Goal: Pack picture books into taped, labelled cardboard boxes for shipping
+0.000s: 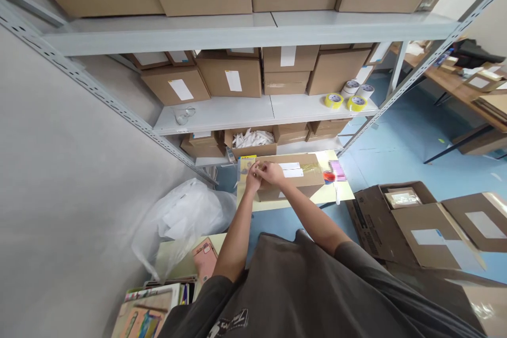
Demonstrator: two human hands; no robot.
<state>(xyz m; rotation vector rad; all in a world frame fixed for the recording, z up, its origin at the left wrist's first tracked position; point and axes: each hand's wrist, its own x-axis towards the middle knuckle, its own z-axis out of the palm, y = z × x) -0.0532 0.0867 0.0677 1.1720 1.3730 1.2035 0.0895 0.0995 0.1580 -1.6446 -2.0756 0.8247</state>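
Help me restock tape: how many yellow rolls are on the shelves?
2: the left yellow roll and the right yellow roll, both on the middle shelf, at its right end. Others may be hidden.

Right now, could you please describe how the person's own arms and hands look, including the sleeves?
The left hand and the right hand are bare, without gloves; no watch or bracelet can be seen. The forearms are uncovered. The sleeves are dark grey and roughly elbow-length, part of a shirt with a pale print.
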